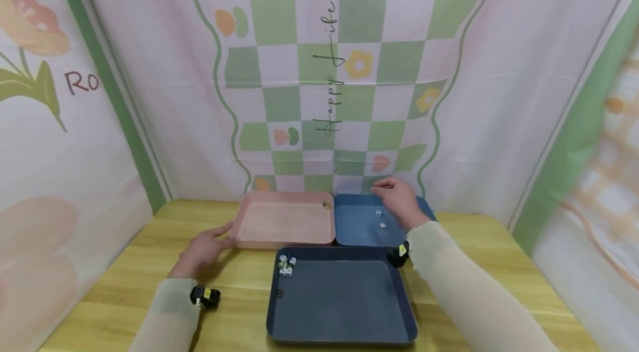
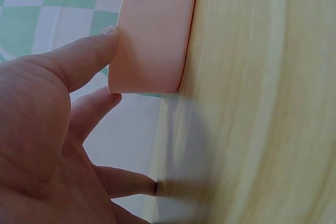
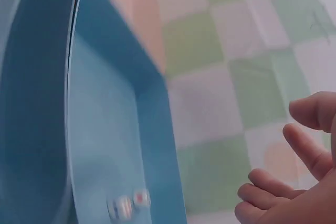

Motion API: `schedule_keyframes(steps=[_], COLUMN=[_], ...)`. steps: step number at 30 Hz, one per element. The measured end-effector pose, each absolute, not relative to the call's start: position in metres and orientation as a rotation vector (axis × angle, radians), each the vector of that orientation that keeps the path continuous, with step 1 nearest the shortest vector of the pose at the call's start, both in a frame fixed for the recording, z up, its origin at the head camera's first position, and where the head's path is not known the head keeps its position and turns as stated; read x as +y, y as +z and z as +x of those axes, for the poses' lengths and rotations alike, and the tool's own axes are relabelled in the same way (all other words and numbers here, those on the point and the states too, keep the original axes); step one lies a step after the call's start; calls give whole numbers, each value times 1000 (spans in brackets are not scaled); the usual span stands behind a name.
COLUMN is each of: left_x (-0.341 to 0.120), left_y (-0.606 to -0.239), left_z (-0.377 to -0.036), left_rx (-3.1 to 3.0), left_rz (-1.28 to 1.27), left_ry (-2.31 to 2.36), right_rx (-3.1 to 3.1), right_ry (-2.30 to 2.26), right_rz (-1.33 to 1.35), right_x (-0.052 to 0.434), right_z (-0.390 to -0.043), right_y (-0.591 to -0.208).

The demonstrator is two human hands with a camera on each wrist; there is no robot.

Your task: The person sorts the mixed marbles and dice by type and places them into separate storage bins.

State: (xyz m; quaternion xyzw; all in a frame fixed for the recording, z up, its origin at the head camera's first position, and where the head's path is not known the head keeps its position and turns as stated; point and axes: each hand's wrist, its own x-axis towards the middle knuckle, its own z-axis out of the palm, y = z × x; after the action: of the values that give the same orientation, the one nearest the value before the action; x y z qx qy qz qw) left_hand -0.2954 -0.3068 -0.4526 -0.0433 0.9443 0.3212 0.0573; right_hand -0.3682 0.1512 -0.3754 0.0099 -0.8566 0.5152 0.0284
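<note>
My left hand (image 1: 207, 244) lies on the wooden table (image 1: 150, 263) beside a pink tray (image 1: 259, 241). Its straight fingertips (image 2: 105, 38) touch the tray's near left corner (image 2: 152, 35). My right hand (image 1: 396, 199) hovers over the far side of a light blue tray (image 1: 349, 230), its fingers (image 3: 310, 111) loosely curled and holding nothing. Two small dice (image 1: 381, 219) lie in that tray just under the hand, and they show blurred in the right wrist view (image 3: 128, 204). A dark blue larger tray (image 1: 341, 335) stands nearer me, with a few dice (image 1: 286, 265) in its far left corner.
A small object (image 1: 326, 205) sits in the pink tray's far right corner. The three trays stand close together in the table's middle. Patterned cloth walls (image 1: 324, 91) close in the back and both sides. Bare tabletop lies left and right of the trays.
</note>
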Motion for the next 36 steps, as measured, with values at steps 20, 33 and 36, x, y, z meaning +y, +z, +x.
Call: schedule_keyframes(steps=[20,33,36], left_x=[-305,-309,-309], left_y=[-454,-458,-459], left_z=[-298,-302,-302], left_rx=[2843,2843,2843], left_rz=[-179,-155,-157], left_ry=[987,988,989], right_rx=[-2881,-2819,-2815], right_ry=[591,330,319], right_rz=[1183,1428,1460], right_x=[22,1,-2], right_z=[-269,-261,-261], right_y=[-413,-433,-438])
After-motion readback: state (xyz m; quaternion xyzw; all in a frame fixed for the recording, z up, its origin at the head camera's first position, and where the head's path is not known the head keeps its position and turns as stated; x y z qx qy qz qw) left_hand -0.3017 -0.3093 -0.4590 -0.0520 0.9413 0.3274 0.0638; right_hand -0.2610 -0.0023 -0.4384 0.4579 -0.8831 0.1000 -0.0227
